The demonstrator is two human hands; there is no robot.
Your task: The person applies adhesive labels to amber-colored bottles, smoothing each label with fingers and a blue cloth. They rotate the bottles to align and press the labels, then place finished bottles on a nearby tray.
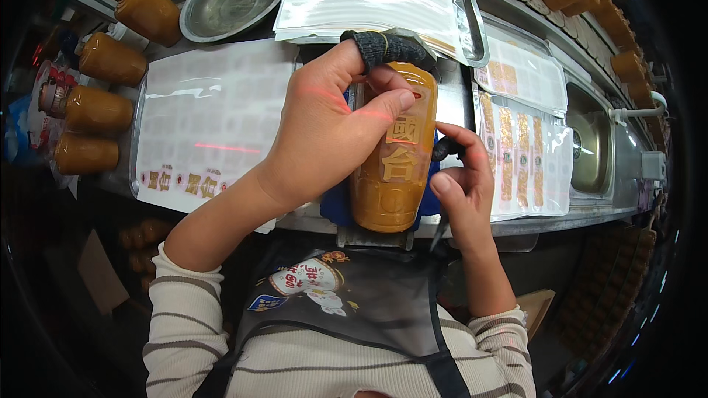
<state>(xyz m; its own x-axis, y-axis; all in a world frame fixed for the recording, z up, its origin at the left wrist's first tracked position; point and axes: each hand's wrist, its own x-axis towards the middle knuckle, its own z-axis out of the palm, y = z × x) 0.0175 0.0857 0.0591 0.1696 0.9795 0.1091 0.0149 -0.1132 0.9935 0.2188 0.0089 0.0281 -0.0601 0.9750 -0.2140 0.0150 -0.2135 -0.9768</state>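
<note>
An amber-glazed bottle (387,199) lies on its back before me on a blue cloth (334,205), its neck away from me. Raised gold characters and a small red mark show on its face. Over the shoulder of the bottle is my left hand (326,127), its thumb tip beside the red mark. Black knit covers a finger, banded in yellow; a greyish flat piece shows beyond it. My right hand (470,177) is at the bottle's right side, a fingertip at its edge. Another of its fingers wears a black cover. Below hangs a dark pointed object (440,232); whether it is held is unclear.
White decal sheets (215,99) lie left, more decal sheets (531,166) right. A steel tray (478,44) with striped sheets and a metal bowl (235,0) stand behind. Several amber bottles (99,110) line the left. A sink (591,143) is at the right.
</note>
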